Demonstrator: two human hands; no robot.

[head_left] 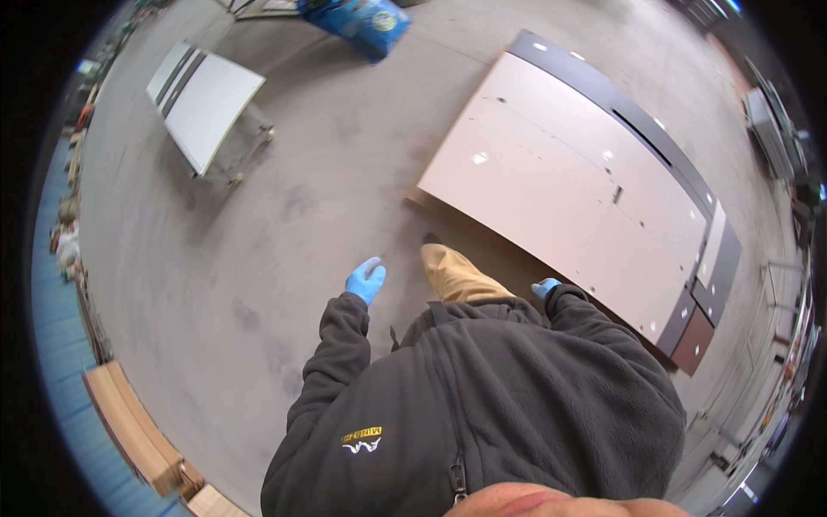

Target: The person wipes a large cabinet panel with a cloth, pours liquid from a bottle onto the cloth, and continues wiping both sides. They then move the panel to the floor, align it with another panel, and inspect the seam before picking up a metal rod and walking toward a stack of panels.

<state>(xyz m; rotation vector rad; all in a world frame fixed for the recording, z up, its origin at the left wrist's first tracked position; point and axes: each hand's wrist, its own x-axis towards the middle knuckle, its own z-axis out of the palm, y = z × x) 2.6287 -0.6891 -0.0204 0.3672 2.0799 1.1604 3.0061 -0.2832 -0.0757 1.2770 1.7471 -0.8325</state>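
Large, flat, pale-pink panel [551, 194], near blue-gloved right fingers [537, 288] (grip unclear); blue-gloved left fingers [369, 264] apart, empty. Possible edge knock, from stepping too close.

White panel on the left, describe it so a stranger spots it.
From the large pale pink panel on the right, look left across the grey floor. The white panel sits there on a wheeled stand, set apart by two dark stripes near its left end.

The smudged grey floor [258, 284] carries a wheeled stand [269, 135] with a white board [207, 108] on top; what supports the broad pale panel [560, 189] at right is hidden.
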